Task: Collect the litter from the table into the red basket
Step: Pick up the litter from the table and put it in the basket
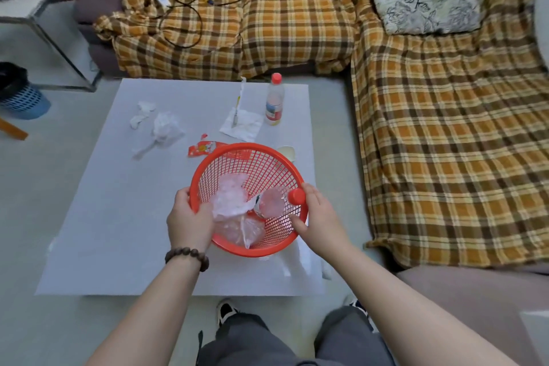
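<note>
Left hand [190, 217] grip clamped on red basket [248, 199] rim, near side. Right hand [316, 211] grip closed around rim opposite. Basket on surface [104, 217], holding plastic bag [231, 205] and bottle [276, 200]. Mesh looks light, slightly flexible; rim is the firmest hold. Tissues [157, 125], wrapper [205, 147], second bottle [274, 99] not yet collected.

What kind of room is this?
Most likely a home living room: a sofa under a checked cover wraps around a low table, with a cushion on the seat and loose cables lying on it.
</note>
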A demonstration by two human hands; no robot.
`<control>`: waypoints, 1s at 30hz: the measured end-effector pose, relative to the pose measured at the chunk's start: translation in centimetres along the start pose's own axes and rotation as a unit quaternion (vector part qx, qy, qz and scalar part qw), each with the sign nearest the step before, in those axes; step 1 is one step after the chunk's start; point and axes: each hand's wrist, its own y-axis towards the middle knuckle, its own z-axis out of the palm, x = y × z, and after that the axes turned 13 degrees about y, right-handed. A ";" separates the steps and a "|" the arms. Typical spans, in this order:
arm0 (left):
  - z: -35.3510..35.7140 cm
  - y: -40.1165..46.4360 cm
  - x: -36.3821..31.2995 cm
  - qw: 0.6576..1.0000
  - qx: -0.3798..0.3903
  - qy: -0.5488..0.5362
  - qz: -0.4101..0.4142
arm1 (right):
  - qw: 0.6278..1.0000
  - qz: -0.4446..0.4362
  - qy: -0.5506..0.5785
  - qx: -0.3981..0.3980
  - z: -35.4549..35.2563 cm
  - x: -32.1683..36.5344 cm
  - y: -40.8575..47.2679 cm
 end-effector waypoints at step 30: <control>12.8 -10.2 -9.8 0.962 -0.213 -0.029 -0.169 | 0.963 -0.174 -0.009 0.205 -14.5 -8.4 11.6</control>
